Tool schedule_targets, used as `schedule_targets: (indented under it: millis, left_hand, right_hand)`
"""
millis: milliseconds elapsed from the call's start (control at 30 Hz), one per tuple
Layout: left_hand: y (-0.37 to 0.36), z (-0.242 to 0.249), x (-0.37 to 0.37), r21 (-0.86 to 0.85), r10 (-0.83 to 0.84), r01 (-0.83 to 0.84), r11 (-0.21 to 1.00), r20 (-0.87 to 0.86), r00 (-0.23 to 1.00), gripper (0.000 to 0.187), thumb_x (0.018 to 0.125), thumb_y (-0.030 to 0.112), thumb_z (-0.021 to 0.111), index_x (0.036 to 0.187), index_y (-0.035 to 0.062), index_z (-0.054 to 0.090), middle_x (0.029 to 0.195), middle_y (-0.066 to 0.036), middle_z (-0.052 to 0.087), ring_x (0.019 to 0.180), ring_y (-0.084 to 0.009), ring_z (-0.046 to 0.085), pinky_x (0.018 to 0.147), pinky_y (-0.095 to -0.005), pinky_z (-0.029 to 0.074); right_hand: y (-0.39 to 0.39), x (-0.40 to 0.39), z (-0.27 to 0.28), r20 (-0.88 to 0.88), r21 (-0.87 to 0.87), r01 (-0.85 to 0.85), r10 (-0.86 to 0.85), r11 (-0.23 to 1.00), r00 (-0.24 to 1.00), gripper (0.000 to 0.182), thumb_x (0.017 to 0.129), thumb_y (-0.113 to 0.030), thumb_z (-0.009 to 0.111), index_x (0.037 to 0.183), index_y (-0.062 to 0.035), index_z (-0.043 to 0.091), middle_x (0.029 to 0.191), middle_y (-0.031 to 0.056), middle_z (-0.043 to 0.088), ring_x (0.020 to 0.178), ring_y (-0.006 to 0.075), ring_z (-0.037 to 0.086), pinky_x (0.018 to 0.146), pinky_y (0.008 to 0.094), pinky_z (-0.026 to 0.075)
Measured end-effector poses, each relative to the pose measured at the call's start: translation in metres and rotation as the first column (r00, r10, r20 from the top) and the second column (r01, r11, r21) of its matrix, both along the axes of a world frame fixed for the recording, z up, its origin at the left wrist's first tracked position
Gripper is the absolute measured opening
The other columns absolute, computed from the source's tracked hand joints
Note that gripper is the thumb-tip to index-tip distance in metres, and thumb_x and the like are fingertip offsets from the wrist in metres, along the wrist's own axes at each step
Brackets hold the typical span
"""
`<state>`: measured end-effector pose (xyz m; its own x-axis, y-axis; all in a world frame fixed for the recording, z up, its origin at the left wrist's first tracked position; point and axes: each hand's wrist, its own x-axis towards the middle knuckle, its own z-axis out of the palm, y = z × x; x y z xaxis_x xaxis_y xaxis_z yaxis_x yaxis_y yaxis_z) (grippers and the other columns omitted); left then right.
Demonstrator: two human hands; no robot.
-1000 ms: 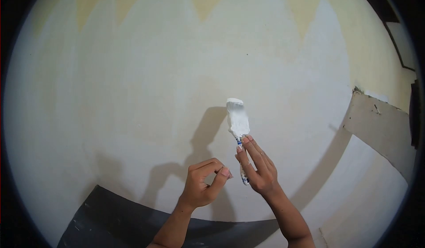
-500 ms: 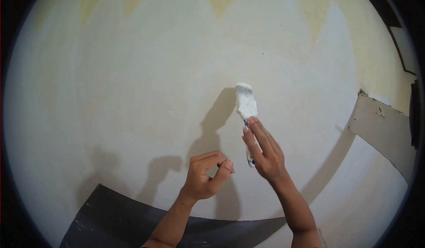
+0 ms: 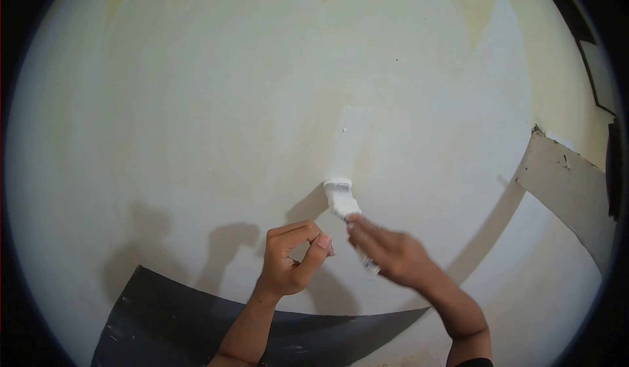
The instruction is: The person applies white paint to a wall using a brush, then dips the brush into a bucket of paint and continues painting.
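A paintbrush (image 3: pixel 344 204) with white paint over its ferrule and bristles is in my right hand (image 3: pixel 396 256), which is closed on the handle. Its bristle tip touches the pale wall (image 3: pixel 216 131). Directly above the bristles runs a short, wet-looking white stroke (image 3: pixel 356 131). To the left of the brush, my left hand (image 3: pixel 291 256) is raised before the wall, fingers curled toward the thumb. Whatever its fingertips might hold is hidden or too small to name.
Below my hands is a dark grey panel (image 3: pixel 177 314) with white specks. Yellow patches (image 3: pixel 475 13) show along the wall's top. A beige board (image 3: pixel 563 170) juts in at the right, with dark-framed objects (image 3: pixel 593 66) beyond it. Shadows of my arms fall on the wall.
The brush has moved down and slightly left in my right hand, leaving a white stroke on the wall above it. My left hand keeps its curled shape, slightly farther left in view.
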<state>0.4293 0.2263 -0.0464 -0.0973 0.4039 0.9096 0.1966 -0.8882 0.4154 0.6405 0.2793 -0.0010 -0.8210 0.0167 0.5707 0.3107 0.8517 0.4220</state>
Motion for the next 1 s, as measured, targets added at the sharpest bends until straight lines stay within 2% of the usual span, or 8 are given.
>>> schedule_targets:
  millis: [67,200,367,467,533,600,833,1000]
  left_hand:
    - [0.003,0.007,0.002,0.001,-0.032,0.032,1.0,-0.002,0.999,0.027,0.092,0.006,0.055,0.068,-0.0032,0.062,0.064,-0.01,0.063,0.058,-0.0156,0.06,0.056,-0.0285,0.048]
    - [0.005,0.02,0.011,0.01,-0.084,0.085,0.996,-0.009,0.996,0.028,0.093,0.007,0.054,0.067,-0.0024,0.061,0.064,-0.01,0.063,0.058,-0.0154,0.059,0.056,-0.0287,0.048]
    - [-0.003,0.022,0.018,-0.002,-0.131,0.131,0.991,0.038,0.991,0.03,0.094,0.008,0.053,0.067,-0.0026,0.061,0.064,-0.011,0.062,0.057,-0.0151,0.058,0.054,-0.0281,0.047]
    - [-0.002,0.019,0.014,0.001,-0.118,0.118,0.993,0.042,0.992,0.03,0.093,0.009,0.053,0.066,-0.0032,0.06,0.064,-0.011,0.062,0.057,-0.0148,0.058,0.054,-0.0278,0.046]
    - [-0.009,0.012,0.01,0.009,-0.09,0.09,0.996,0.043,0.995,0.031,0.093,0.01,0.053,0.066,-0.0036,0.06,0.064,-0.011,0.062,0.056,-0.0145,0.057,0.054,-0.0277,0.046]
    - [-0.016,0.006,0.004,0.018,-0.097,0.096,0.995,0.063,0.993,0.027,0.092,0.006,0.054,0.068,-0.0045,0.06,0.064,-0.01,0.062,0.057,-0.0143,0.058,0.056,-0.0271,0.046]
    - [-0.019,-0.002,0.002,-0.026,-0.077,0.08,0.996,0.098,0.992,0.032,0.092,0.01,0.053,0.064,-0.0039,0.06,0.063,-0.012,0.061,0.055,-0.0151,0.058,0.053,-0.0271,0.048]
    - [-0.008,0.002,0.01,-0.043,-0.165,0.17,0.985,0.087,0.982,0.024,0.092,0.004,0.055,0.069,-0.0036,0.06,0.064,-0.009,0.062,0.058,-0.0142,0.059,0.055,-0.0273,0.047]
  right_hand:
    - [0.004,0.003,0.037,-0.087,-0.301,-0.031,0.005,0.953,0.996,0.045,0.078,-0.001,0.067,0.123,-0.0023,0.06,0.123,0.019,0.064,0.103,0.0349,0.068,0.085,0.04,0.059]
    - [0.024,-0.002,0.12,-0.33,-0.117,-0.059,0.017,0.991,0.944,0.029,0.083,-0.002,0.07,0.111,-0.006,0.067,0.098,0.0188,0.071,0.08,0.0382,0.069,0.073,0.0389,0.057]
    - [0.007,-0.01,0.162,-0.436,0.052,-0.076,0.091,0.996,0.895,0.022,0.086,-0.005,0.069,0.108,-0.0035,0.067,0.095,0.0203,0.07,0.076,0.0374,0.068,0.072,0.0395,0.056]
    - [0.038,-0.021,0.11,-0.18,0.425,-0.019,0.105,0.905,0.978,0.033,0.085,-0.009,0.062,0.116,0.0032,0.061,0.118,0.0265,0.064,0.085,0.0361,0.071,0.073,0.0384,0.06]
    - [0.009,-0.031,0.067,0.085,0.304,0.108,-0.14,0.947,0.987,0.032,0.087,-0.012,0.059,0.111,0.0085,0.06,0.12,0.0333,0.06,0.092,0.0369,0.071,0.069,0.0357,0.061]
    - [0.021,-0.038,0.01,0.151,0.528,-0.007,-0.085,0.849,0.985,0.037,0.084,-0.01,0.062,0.117,0.0081,0.059,0.122,0.0302,0.061,0.1,0.0325,0.071,0.075,0.0337,0.062]
    - [0.014,-0.008,0.024,-0.045,-0.283,-0.089,0.079,0.955,0.996,0.046,0.078,-0.004,0.067,0.124,-0.0062,0.06,0.122,0.0144,0.066,0.093,0.0351,0.07,0.079,0.0414,0.06]
    - [0.019,-0.004,0.111,-0.434,-0.068,-0.095,0.056,0.993,0.899,0.027,0.085,-0.005,0.07,0.112,-0.0037,0.066,0.108,0.0191,0.07,0.091,0.0389,0.069,0.078,0.0405,0.057]
